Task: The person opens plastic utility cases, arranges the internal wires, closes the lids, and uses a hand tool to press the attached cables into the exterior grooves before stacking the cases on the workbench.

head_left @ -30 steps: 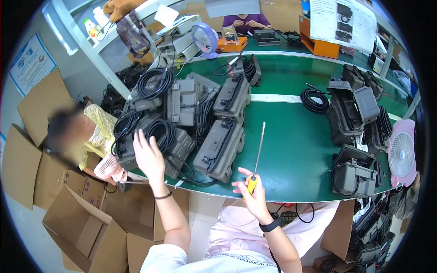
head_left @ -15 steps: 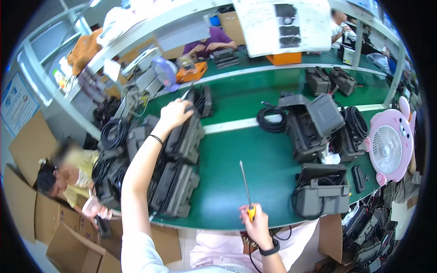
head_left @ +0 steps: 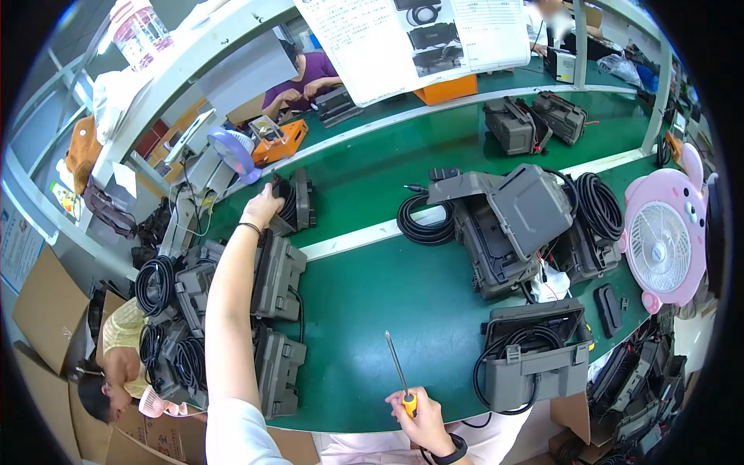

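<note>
My left hand reaches to the far left of the bench, its fingers curled against a coiled black cable on the side of a grey plastic case. The exact grip is partly hidden by the hand. Under my left arm, other grey cases stand in a row. Near the front edge, my right hand is closed around a screwdriver with a yellow and black handle. Its thin metal shaft points up and away over the green bench top, touching nothing.
On the right are an open grey case, a cable coil, another case with cable and a pink fan. An instruction sheet hangs ahead. People sit across the bench and at the lower left.
The view has shifted, so the bench's right side appears nearer. My left hand has moved from above the row of cases to the farther case with the cable. My right hand still holds the screwdriver.
</note>
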The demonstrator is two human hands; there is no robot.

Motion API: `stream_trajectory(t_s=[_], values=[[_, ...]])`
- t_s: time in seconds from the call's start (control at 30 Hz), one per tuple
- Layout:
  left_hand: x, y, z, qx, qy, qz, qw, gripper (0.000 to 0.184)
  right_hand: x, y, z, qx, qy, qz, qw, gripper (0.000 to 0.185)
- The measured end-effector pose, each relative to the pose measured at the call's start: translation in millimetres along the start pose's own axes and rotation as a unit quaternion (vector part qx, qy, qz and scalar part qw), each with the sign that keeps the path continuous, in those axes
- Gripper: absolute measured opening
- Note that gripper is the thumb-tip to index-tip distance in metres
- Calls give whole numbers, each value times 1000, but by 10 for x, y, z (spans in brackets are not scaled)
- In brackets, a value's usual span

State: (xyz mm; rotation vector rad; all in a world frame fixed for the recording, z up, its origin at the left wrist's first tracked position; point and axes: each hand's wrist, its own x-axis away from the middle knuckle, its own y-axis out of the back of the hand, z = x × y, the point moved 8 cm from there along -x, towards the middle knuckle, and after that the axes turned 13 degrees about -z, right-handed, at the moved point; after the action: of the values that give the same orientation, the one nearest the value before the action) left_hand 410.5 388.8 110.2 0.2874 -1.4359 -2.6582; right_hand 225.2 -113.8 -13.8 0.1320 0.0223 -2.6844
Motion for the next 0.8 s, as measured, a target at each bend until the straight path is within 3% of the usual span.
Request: stream_trajectory(t_s=[0.07,0.2,0.4,0.43,0.47,0.53,0.57,0.67,0.8], values=[[0,-383,120,-20,1,-6,1000,35,11,3,-4,-3,1,-2,1000,16],[-2,-138,70,110,80,1,991,34,-9,19,41,0,35,-20,999,15],[-160,391,200,303,112,-133,937,40,15,21,-29,-10,2,-13,1000,18],[-148,520,175,314,111,-169,927,42,20,17,-58,-16,5,-23,1000,16],[-42,726,119,315,102,-281,900,38,21,18,-84,-10,1,-30,999,16],[-15,866,92,355,118,-302,877,35,20,32,-81,2,-10,-41,999,15],[134,1087,-38,483,207,-205,826,29,7,56,-12,-4,-4,-67,998,14],[469,1556,-221,607,209,-214,737,22,33,81,-18,-30,-9,-94,995,11],[1185,2064,-541,677,149,-202,692,23,103,134,75,-69,49,-123,989,10]])
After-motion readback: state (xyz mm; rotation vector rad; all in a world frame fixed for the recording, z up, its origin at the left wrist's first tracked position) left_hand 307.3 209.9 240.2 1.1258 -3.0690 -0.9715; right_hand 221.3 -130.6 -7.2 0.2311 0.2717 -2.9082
